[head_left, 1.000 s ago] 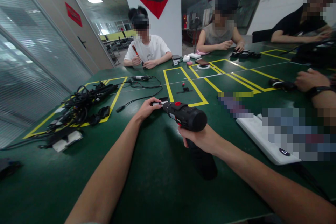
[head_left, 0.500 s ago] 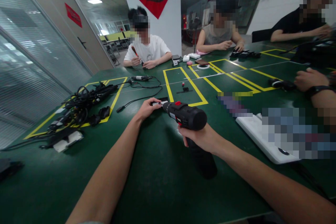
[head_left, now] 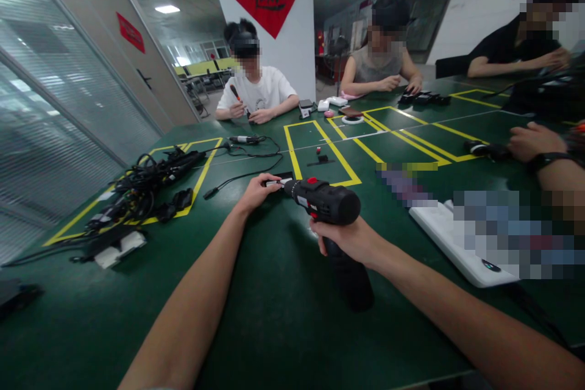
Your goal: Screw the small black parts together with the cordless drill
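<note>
In the head view my right hand (head_left: 343, 237) is wrapped round the handle of a black cordless drill (head_left: 336, 204) with red switches. The drill lies nearly level, its chuck facing left, away from my right arm. Close to its tip, my left hand (head_left: 256, 192) rests on the green table with fingers closed on a small flat black device with a whitish face (head_left: 286, 175). The hand and the drill cover much of that device, so its exact kind is unclear. Whether the bit touches it I cannot make out.
Bundled black cables and adapters (head_left: 150, 186) lie at left inside yellow tape. A single cable (head_left: 242, 175) runs beyond my left hand. Small black parts (head_left: 323, 158) lie ahead. At right are a white case (head_left: 445, 244) and a co-worker's hand (head_left: 537, 140). Others sit opposite.
The camera view has shifted slightly. Both hands, the drill and the small device keep practically the same positions relative to each other.
</note>
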`<state>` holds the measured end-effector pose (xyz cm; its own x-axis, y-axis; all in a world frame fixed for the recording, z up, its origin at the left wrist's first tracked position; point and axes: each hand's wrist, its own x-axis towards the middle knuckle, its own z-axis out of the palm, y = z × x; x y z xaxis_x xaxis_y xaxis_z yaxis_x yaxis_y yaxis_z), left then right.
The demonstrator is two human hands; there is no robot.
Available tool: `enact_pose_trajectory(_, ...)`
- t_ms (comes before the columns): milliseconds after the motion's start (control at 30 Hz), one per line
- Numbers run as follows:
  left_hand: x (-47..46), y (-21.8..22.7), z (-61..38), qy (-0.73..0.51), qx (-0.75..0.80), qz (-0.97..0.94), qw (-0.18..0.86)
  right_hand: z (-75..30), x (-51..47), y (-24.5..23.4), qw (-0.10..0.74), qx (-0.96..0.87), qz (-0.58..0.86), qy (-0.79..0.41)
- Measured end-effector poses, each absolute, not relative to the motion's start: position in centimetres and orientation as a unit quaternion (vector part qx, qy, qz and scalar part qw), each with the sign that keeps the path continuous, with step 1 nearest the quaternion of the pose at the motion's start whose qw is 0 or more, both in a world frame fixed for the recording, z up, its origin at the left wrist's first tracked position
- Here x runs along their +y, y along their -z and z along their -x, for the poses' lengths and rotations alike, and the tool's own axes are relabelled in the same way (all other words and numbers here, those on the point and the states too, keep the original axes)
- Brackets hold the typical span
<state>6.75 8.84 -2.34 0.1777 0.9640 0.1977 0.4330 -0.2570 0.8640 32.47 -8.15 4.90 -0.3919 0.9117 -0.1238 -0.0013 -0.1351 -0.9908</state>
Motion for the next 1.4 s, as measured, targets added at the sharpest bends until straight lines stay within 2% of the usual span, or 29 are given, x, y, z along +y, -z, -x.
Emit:
enact_pose_trajectory(367,8.81,2.20,-6.93,-0.393,0.519,-0.683,0.331,-32.53,-7.99,-4.96,0.329,-0.573,0.444,-0.605)
enact_pose_trajectory(667,8.89,2.11,-6.88,-0.381,0.514,-0.706,0.303,-32.50,-7.65,-4.91,0.345,-0.571,0.430,-0.608)
enact_pose_trajectory(1400,8.56,1.93,-6.96,-0.378,0.516,-0.690,0.339,-32.65,-7.73,-5.05,0.337,-0.582,0.432,-0.601)
